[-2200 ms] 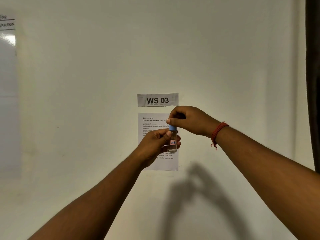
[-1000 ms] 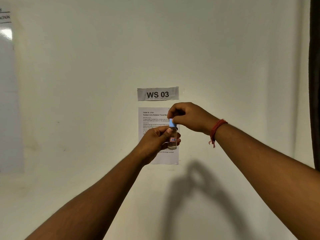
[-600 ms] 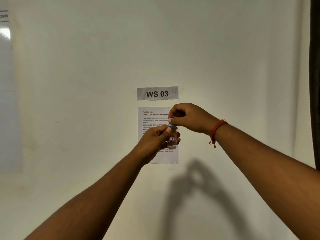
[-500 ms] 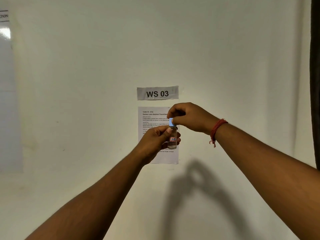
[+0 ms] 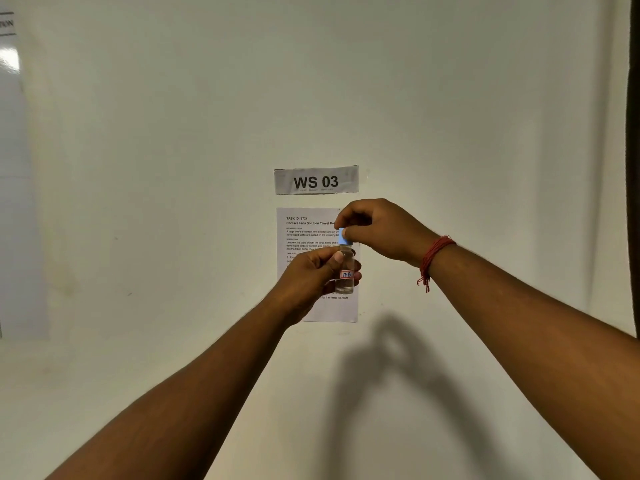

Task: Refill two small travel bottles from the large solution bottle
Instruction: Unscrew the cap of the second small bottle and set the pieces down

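Observation:
A small clear travel bottle (image 5: 346, 268) with a red-edged label reading "17B" is held upright in front of the wall, at chest height. My left hand (image 5: 311, 277) grips its body from the left. My right hand (image 5: 377, 230) pinches its light blue cap (image 5: 344, 236) from above, with a red thread band on that wrist. The cap sits on the bottle's neck. The large solution bottle and a second travel bottle are out of view.
A white wall fills the view. Taped to it are a sign (image 5: 316, 180) reading "WS 03" and a printed task sheet (image 5: 311, 230) behind my hands. A glossy white board (image 5: 14, 168) hangs at the far left, a dark curtain edge (image 5: 633, 133) at the far right.
My right fingers have kept shifting on the blue cap, turning it, while my left hand holds the bottle in the same spot. The view has tilted slightly.

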